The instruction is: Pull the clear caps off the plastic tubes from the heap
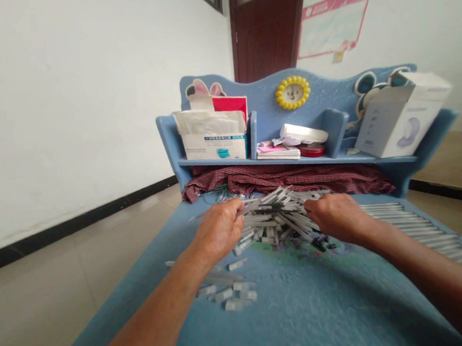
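Observation:
My left hand is closed, thumb and fingers pressed together, around a slim pen part whose thin end pokes out to the left. Over the far right of the pile, my right hand is also closed; what its fingertips hold is hidden. Between the hands lies a heap of clear and whitish pen parts, with a dark piece across it. Small black pieces sit at its near right edge. Several short translucent pen caps are scattered below my left hand.
Slim pens lie in a row at the right of the blue table. Behind the heap is a bunched checked cloth. A shelf holds a mask box, a white carton and a red tin.

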A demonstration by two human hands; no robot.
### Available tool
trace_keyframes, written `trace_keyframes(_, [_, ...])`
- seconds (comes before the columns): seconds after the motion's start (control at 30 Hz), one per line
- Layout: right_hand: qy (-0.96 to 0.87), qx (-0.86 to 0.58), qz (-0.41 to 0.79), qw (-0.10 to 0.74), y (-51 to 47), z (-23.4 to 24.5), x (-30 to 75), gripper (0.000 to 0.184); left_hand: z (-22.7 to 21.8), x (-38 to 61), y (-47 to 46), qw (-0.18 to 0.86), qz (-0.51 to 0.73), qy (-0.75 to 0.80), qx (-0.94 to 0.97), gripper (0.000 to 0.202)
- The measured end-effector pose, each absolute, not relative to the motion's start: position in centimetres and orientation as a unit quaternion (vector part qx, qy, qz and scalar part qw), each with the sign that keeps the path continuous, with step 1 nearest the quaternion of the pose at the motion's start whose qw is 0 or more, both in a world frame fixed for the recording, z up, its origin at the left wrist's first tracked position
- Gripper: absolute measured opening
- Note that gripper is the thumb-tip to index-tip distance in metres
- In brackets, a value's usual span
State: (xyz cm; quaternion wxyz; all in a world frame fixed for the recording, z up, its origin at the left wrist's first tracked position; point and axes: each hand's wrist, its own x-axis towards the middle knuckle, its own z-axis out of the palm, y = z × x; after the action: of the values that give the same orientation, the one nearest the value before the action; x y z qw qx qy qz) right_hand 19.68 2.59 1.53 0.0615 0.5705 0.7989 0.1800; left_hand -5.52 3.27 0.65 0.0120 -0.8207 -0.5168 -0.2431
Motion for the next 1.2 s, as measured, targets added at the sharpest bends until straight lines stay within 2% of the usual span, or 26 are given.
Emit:
trace_keyframes(0.33, [0.791, 0.569, 0.224, 0.006, -0.1, 2.5, 22.7, 0.028, 0.7, -5.0, 3.1, 0.039, -0.195, -0.508, -0.838, 0.011])
trace_keyframes(0.87, [0.805, 0.542, 0.240, 0.005, -0.1, 2.5, 22.3, 0.024, 1.1, -4.4, 2.3, 0.021, -0.179, -0.508, -0.842, 0.017])
trace_keyframes(1.2, [0.820, 0.526, 0.219, 0.045, -0.9, 4.1, 21.3, 0.028, 1.7, -4.0, 1.8, 0.052, -0.093, -0.509, -0.854, 0.011])
